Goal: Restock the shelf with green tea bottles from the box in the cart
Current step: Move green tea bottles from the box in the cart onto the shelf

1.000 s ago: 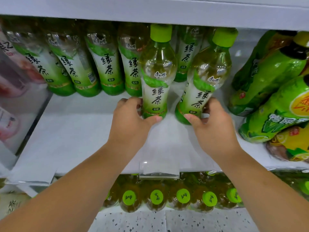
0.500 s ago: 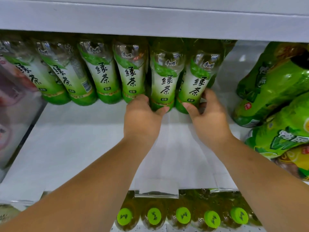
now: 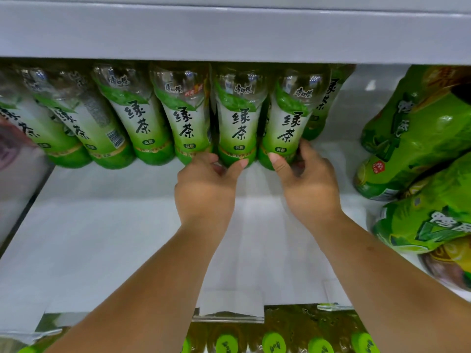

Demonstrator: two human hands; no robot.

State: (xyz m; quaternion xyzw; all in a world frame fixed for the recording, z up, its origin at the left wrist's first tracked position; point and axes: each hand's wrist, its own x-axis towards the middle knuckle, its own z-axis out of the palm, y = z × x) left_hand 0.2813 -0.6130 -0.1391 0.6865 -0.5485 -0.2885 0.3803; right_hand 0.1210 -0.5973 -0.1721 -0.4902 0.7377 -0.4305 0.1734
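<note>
Several green tea bottles with green-and-white labels stand in a row at the back of the white shelf [image 3: 102, 238]. My left hand [image 3: 205, 192] grips the base of one green tea bottle [image 3: 238, 118] in that row. My right hand [image 3: 308, 184] grips the base of the neighbouring green tea bottle [image 3: 288, 115] just to its right. Both bottles stand upright on the shelf, in line with the others. Their caps are hidden behind the upper shelf's front edge. The box and the cart are out of view.
The upper shelf's grey front edge [image 3: 229, 34] hangs low over the bottle tops. Large bright green bottles [image 3: 418, 138] lean at the right side of the shelf. Green-capped bottles [image 3: 274, 342] fill the shelf below. A pinkish package [image 3: 12, 149] sits at the far left.
Both hands have pushed their bottles from the shelf's middle back into the row. The view has come closer, and the caps have passed under the upper shelf.
</note>
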